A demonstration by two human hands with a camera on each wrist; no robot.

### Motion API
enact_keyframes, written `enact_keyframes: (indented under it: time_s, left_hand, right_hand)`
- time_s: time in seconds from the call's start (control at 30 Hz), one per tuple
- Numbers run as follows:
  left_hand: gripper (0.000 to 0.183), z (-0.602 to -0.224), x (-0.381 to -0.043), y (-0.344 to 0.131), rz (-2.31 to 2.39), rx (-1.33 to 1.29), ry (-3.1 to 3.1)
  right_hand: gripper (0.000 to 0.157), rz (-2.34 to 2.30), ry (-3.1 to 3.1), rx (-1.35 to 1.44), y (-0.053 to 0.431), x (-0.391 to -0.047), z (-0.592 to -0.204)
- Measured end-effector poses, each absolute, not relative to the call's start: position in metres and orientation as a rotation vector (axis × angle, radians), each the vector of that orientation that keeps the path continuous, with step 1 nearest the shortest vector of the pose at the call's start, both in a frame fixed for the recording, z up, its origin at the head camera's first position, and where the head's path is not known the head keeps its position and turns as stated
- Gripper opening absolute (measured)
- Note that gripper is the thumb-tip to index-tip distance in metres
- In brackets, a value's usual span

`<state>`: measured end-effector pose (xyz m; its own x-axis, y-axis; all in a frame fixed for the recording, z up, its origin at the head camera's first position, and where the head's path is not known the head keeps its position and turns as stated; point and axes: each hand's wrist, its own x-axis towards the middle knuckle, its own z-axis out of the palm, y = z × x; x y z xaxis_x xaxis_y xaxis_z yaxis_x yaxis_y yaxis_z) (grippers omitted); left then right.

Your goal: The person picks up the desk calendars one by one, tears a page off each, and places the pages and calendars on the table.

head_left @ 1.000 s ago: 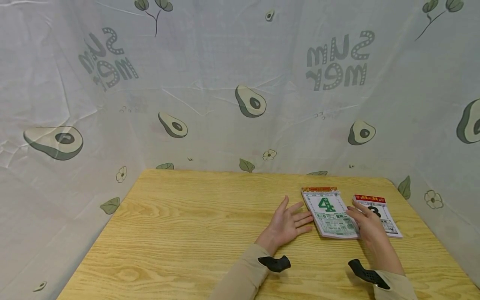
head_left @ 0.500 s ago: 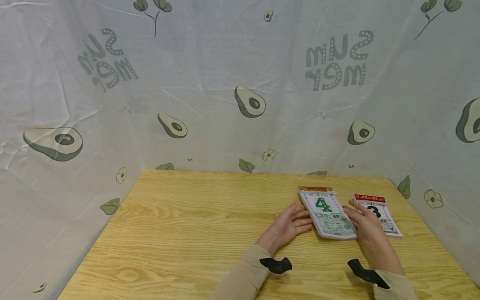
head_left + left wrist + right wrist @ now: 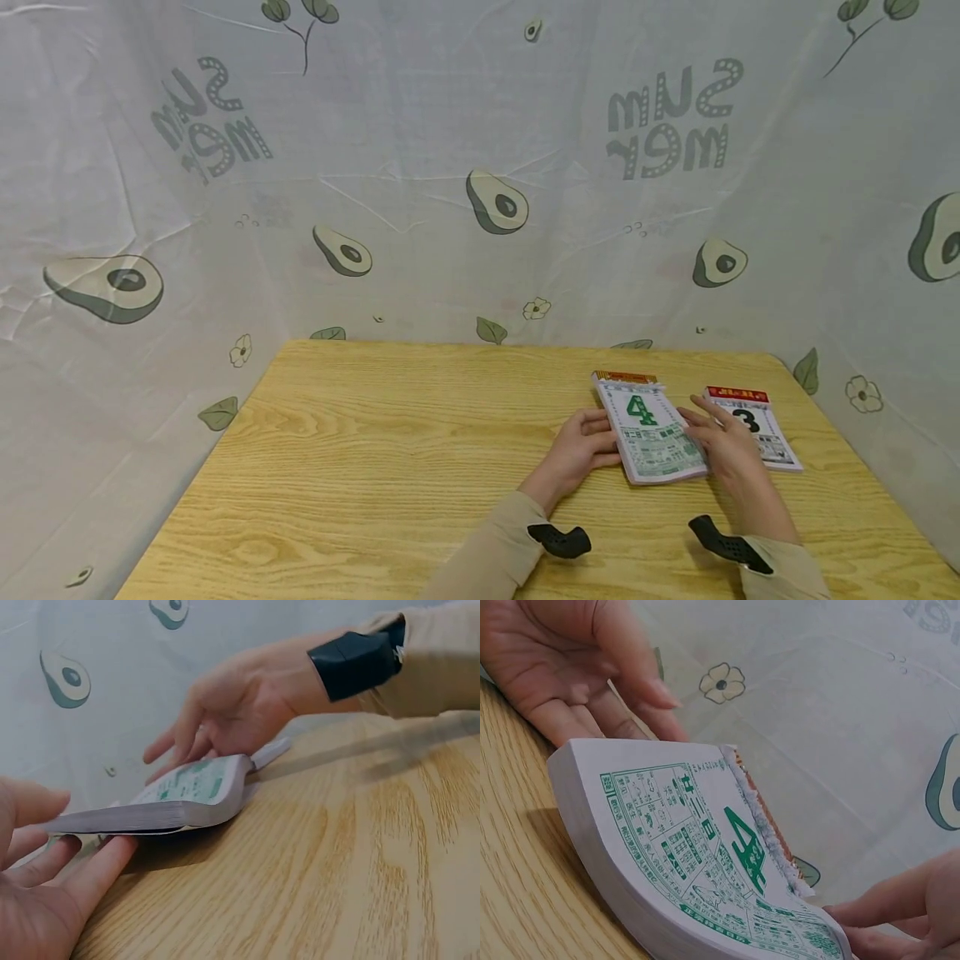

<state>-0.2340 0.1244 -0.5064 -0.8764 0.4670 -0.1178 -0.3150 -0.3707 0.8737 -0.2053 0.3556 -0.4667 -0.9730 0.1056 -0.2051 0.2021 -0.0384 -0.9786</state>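
A thick tear-off calendar (image 3: 651, 433) with a large green 4 and a red-and-gold top strip lies between the hands. Its left side is raised off the wood, over a shadow in the left wrist view. My left hand (image 3: 577, 454) has its fingers under that side, extended, and its thumb (image 3: 46, 804) stands above the edge. At the opposite edge my right hand (image 3: 731, 450) pinches the calendar between thumb and fingers. The pad of pages (image 3: 667, 855) bows upward toward the right hand in the right wrist view.
A second, smaller calendar (image 3: 765, 429) with a black 3 and a red top strip lies just beyond the right hand, partly covered by it. The wooden table (image 3: 375, 450) is backed by a white curtain (image 3: 420, 150) with avocado prints. Black bands sit on both sleeves.
The left hand has gone from spread fingers to fingers under the calendar's left edge. The calendar with the 4 has shifted slightly left and its left side has risen; the right hand followed a little.
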Motion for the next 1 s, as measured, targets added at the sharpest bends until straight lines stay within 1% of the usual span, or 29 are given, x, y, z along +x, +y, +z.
enact_keyframes:
  time_s: [0.17, 0.77, 1.0]
  left_hand:
    - [0.036, -0.505, -0.231, 0.126, 2.279, 0.166, 1.471]
    - [0.040, -0.503, -0.232, 0.130, 2.371, 0.089, 1.540]
    - [0.044, -0.499, -0.236, 0.124, 2.431, 0.128, 1.489]
  right_hand:
    - [0.075, -2.169, 2.159, 0.375, 0.352, -0.207, -0.466]
    - [0.066, -2.257, 2.241, 0.177, 0.343, -0.203, -0.454]
    - [0.065, -2.280, 2.253, 0.248, 0.336, -0.202, -0.445]
